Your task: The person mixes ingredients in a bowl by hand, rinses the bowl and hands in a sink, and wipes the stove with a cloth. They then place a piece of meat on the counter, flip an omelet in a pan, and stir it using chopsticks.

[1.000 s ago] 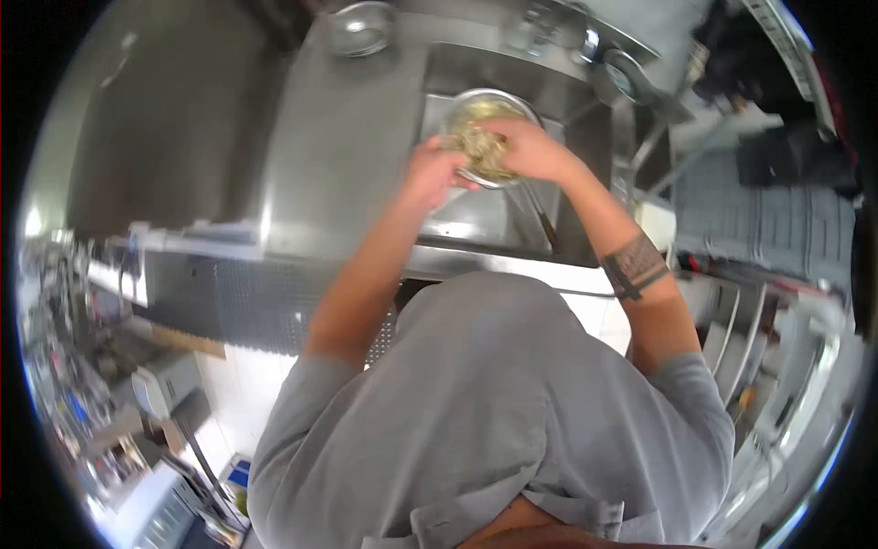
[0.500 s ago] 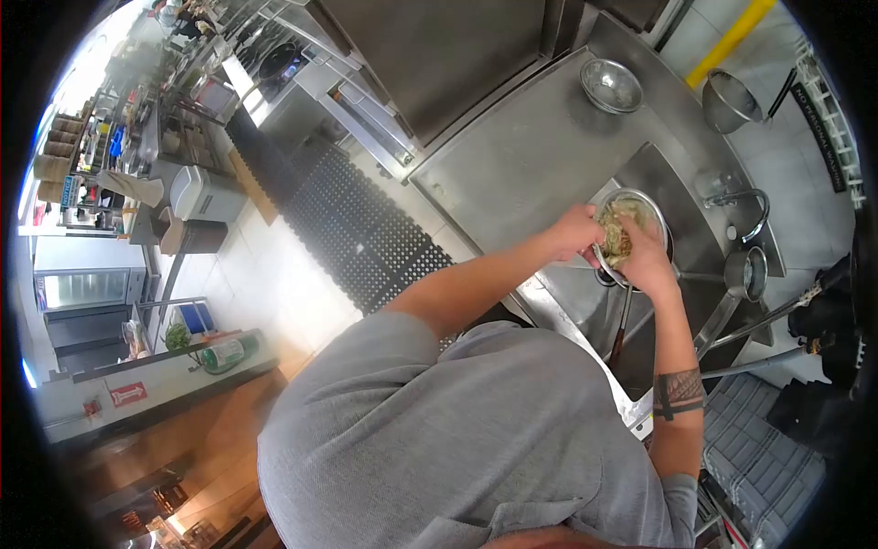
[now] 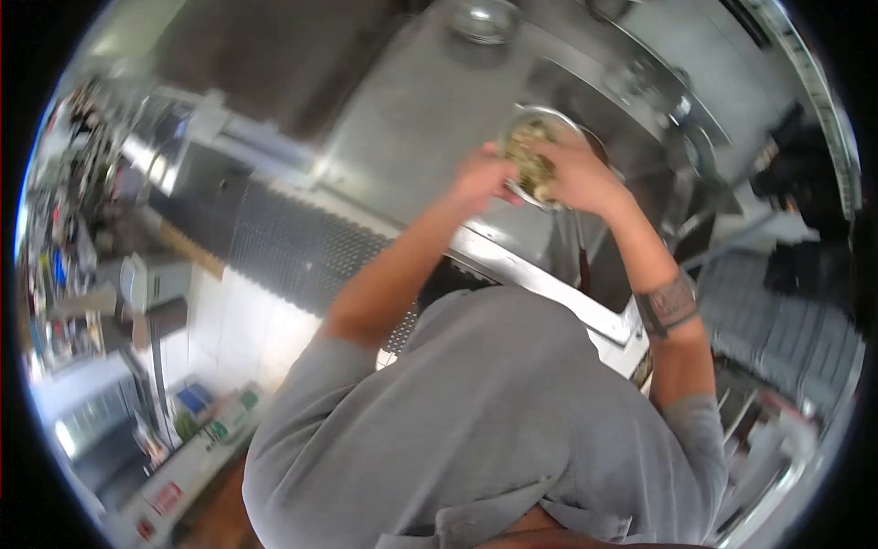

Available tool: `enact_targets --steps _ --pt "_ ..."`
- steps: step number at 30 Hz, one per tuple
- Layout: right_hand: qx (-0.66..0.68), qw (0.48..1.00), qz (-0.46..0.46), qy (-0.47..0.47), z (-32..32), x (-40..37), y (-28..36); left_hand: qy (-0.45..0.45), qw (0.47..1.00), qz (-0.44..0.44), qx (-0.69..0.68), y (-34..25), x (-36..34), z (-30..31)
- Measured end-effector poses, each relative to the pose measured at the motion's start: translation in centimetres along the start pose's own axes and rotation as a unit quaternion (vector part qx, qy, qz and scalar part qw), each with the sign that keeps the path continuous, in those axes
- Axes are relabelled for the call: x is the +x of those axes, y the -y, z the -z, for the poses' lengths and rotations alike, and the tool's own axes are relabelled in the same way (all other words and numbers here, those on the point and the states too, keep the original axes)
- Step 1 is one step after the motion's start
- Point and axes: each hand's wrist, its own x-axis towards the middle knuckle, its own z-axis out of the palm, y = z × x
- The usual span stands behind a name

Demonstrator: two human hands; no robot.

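A round metal bowl (image 3: 540,110) is held over the sink, with wet, pale green-brown chopped food (image 3: 530,157) in it. My left hand (image 3: 485,178) grips the bowl's near left rim, fingers curled round the edge. From the right, my right hand (image 3: 583,176) reaches into the bowl, its fingers bent into the food and partly hidden by it. Just below the bowl, a long utensil with a dark brown handle (image 3: 583,265) leans in the sink; its head is out of sight. The picture is somewhat blurred.
Another metal bowl (image 3: 485,20) stands on the steel drainboard (image 3: 402,119) at the back. A faucet (image 3: 679,112) and a metal strainer or pot (image 3: 697,151) are right of the sink. Grey racks (image 3: 777,293) stand at my right; a perforated black mat (image 3: 293,252) covers floor at left.
The camera view has swung, so the sink, bowl and both hands appear farther left and higher. Both hands stay at the bowl, the right one still in the food.
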Motion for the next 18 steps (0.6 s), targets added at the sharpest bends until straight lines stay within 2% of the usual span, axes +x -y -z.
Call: enact_targets --steps 1,3,4,6,7,8,10,11,12,14,15,16,17,18 --pt "-0.088 0.99 0.079 -0.073 -1.0 -0.3 -0.7 0.021 1.0 0.01 0.016 -0.1 0.2 0.2" --pt "-0.035 0.997 0.016 0.071 0.3 0.0 -0.2 0.063 0.997 0.021 0.045 -0.6 -0.5 -0.4" --pt "-0.038 0.997 0.003 0.069 0.2 0.6 -0.5 0.081 0.994 0.015 0.066 -0.9 -0.4 -0.8" --pt "-0.01 0.981 -0.147 0.126 -0.6 1.6 -0.7 0.075 0.996 0.019 0.049 -0.3 -0.1 -0.9" --pt "-0.01 0.966 -0.231 0.116 -1.2 1.9 -0.8 0.058 0.998 0.02 0.032 0.2 0.0 -1.0" --pt "-0.012 0.965 -0.234 0.114 -2.6 1.3 -1.5 0.062 0.997 0.02 0.032 0.9 0.3 -1.2" --pt "0.089 0.954 -0.277 -0.078 -5.6 0.2 -3.4 0.006 1.0 -0.002 0.002 2.2 1.2 -2.0" --pt "0.102 0.965 -0.236 -0.056 -4.3 -0.8 -2.7 0.007 1.0 -0.001 0.0 2.3 1.5 -2.2" --pt "0.101 0.964 -0.238 -0.053 -2.5 -0.9 -2.8 0.001 1.0 -0.003 -0.006 2.4 1.7 -2.2" --pt "0.116 0.977 -0.15 0.099 0.0 -1.6 -3.2 0.0 1.0 -0.002 -0.012 2.5 1.6 -1.9" --pt "0.113 0.976 -0.157 0.097 0.1 -2.0 -3.4 0.028 1.0 -0.001 0.006 2.1 1.7 -1.7" --pt "0.038 0.999 -0.026 0.022 -0.1 -2.2 -3.6 0.057 0.998 -0.001 0.026 1.7 1.9 -1.7" --pt "-0.039 0.993 0.104 -0.05 -0.2 -2.5 -3.6 0.072 0.996 0.007 0.055 0.9 1.7 -1.9" --pt "-0.043 0.993 0.095 -0.052 0.2 -2.2 -3.2 0.082 0.995 0.009 0.057 0.2 1.6 -2.3"
